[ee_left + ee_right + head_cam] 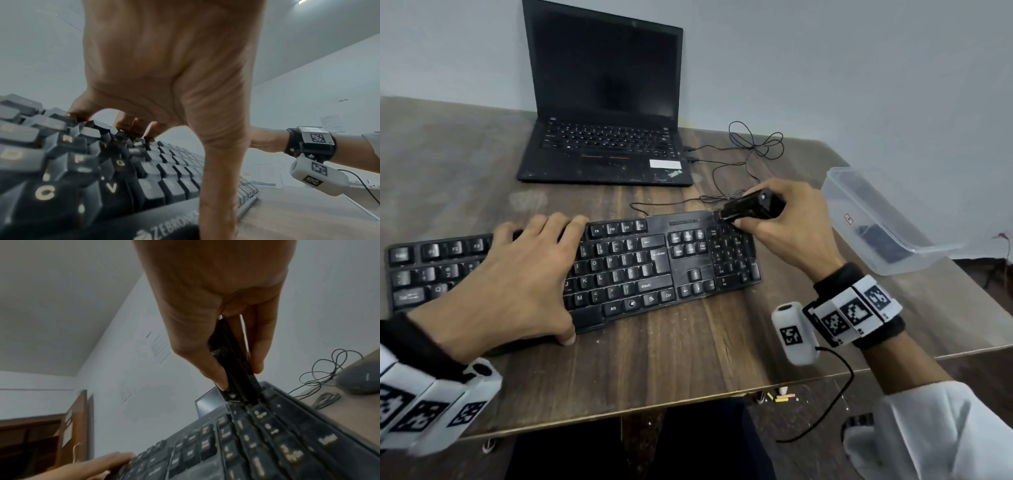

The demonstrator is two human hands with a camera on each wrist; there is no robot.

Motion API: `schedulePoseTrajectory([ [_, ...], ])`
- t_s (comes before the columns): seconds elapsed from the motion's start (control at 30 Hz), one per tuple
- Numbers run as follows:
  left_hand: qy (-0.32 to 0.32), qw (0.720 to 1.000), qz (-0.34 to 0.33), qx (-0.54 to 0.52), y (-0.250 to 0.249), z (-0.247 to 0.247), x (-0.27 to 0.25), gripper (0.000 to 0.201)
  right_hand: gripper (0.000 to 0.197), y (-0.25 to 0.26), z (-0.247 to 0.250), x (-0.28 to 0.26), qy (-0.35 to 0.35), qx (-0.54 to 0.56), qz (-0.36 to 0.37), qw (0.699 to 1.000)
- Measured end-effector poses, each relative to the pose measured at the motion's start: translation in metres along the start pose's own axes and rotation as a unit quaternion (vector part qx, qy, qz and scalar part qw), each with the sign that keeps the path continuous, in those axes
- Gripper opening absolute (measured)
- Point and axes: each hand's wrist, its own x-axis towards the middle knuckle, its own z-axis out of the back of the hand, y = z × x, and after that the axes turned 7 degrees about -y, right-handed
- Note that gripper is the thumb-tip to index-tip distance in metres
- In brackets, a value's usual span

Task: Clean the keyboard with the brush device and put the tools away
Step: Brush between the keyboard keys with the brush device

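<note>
The worn brown wooden table [688,359] carries the black keyboard [626,270] nearest. The left hand [517,274] lies flat with fingers spread over its left half, thumb at the front edge. At 2 o'clock the right hand [787,226] grips the black brush device [751,205], its tip on the number pad. Farther lie a clear container [876,222] at 3 o'clock and a laptop [606,113] at 12 against a pale wall. Only the right wrist view shows a wooden door [74,426] and a mouse [357,381].
</note>
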Motion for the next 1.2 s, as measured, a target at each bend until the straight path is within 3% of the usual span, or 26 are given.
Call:
schedulePoseTrajectory([
  [0.2,-0.009,1.000,-0.005,-0.005,0.002,-0.005,0.004,0.163,0.025,-0.002,-0.001,0.006,-0.013,0.015,-0.012,1.000],
  [0.33,-0.003,1.000,-0.002,0.001,0.003,-0.005,0.005,0.164,0.026,0.011,-0.011,-0.005,0.032,0.016,0.051,0.998],
  [0.43,-0.002,1.000,-0.001,0.001,0.003,-0.006,0.005,0.164,0.017,0.011,-0.006,0.011,0.007,0.003,0.028,1.000],
  [0.57,-0.001,1.000,-0.004,0.002,0.003,-0.006,0.005,0.165,0.016,0.027,-0.011,0.008,0.080,-0.020,0.098,0.992],
  [0.63,-0.002,1.000,-0.006,0.004,0.002,-0.005,0.006,0.165,0.017,0.028,-0.013,0.012,0.083,-0.031,0.108,0.990],
  [0.73,-0.007,1.000,-0.005,0.004,0.001,-0.005,0.005,0.163,0.018,0.022,-0.010,0.021,0.041,-0.014,0.065,0.997],
  [0.87,-0.016,1.000,-0.004,0.006,0.003,-0.008,0.006,0.163,0.020,0.026,-0.015,0.014,0.065,0.004,0.061,0.996],
  [1.03,-0.026,1.000,-0.002,0.012,0.001,-0.008,0.005,0.163,0.025,0.024,-0.007,0.029,-0.017,0.081,-0.086,0.993],
  [1.2,-0.029,1.000,-0.004,0.008,0.001,-0.009,0.007,0.163,0.026,0.026,-0.011,-0.006,-0.011,0.031,-0.077,0.997],
])
